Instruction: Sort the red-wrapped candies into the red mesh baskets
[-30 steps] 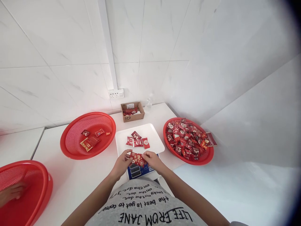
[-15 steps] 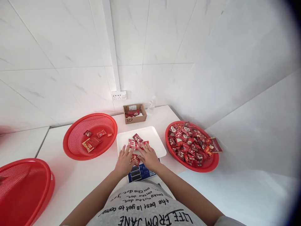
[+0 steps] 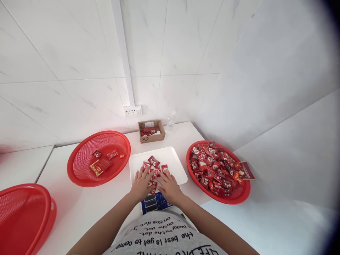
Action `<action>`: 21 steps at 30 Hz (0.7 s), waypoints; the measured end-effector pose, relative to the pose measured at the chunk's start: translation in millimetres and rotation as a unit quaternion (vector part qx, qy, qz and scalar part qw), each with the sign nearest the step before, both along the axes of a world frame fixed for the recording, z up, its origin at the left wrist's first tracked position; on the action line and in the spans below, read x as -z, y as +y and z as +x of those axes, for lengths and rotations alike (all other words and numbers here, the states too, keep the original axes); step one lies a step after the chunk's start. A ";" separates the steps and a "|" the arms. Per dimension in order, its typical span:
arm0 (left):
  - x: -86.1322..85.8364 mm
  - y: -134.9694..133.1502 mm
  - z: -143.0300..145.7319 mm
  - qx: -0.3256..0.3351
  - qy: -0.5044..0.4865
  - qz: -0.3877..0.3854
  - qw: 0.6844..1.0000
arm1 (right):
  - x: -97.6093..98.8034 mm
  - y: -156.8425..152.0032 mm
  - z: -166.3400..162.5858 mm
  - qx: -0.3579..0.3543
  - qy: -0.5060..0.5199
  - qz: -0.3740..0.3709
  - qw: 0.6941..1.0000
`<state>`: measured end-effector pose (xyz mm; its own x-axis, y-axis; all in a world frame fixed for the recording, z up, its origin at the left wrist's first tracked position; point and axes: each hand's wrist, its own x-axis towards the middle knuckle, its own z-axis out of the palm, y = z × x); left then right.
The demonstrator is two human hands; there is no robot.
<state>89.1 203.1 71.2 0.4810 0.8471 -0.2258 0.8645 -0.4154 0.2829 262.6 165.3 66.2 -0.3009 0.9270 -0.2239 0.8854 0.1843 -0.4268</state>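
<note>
On the white tray of a scale (image 3: 175, 164), several small red snack packets (image 3: 153, 161) lie close together. My left hand (image 3: 140, 183) rests over the left packets, its fingers stretched out and palm down. Beside it my right hand (image 3: 169, 187) is spread over the packets on the right, fingers apart. One red packet (image 3: 152, 186) shows between the two hands, near the tray's front edge. Both hands touch or hover just above the packets; exact contact is partly hidden under the fingers. The scale's blue display panel (image 3: 155, 203) sits just below my wrists.
A red basket (image 3: 245, 193) heaped with packets stands at right, one larger packet (image 3: 247, 170) overhanging its rim. Another red basket (image 3: 73, 173) at left holds several packets. A further red basket (image 3: 49, 226) is at lower left. A cardboard box (image 3: 151, 138) and clear bottle (image 3: 171, 120) stand behind.
The packets under my hands have shifted and spread slightly; one on the right now stands apart, more upright. Both hands stay over the tray. The camera view has tilted slightly.
</note>
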 end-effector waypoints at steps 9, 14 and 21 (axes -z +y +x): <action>3.0 1.5 10.5 0.035 -0.023 -0.010 0.999 | 14.8 14.1 21.8 0.040 0.055 0.045 0.997; 2.8 -1.4 10.3 0.028 -0.018 -0.002 0.999 | 16.8 23.0 23.0 0.048 0.064 0.062 0.995; 17.2 -12.6 14.0 0.024 -0.029 0.041 0.998 | 5.7 54.5 15.7 -0.008 0.029 0.063 0.998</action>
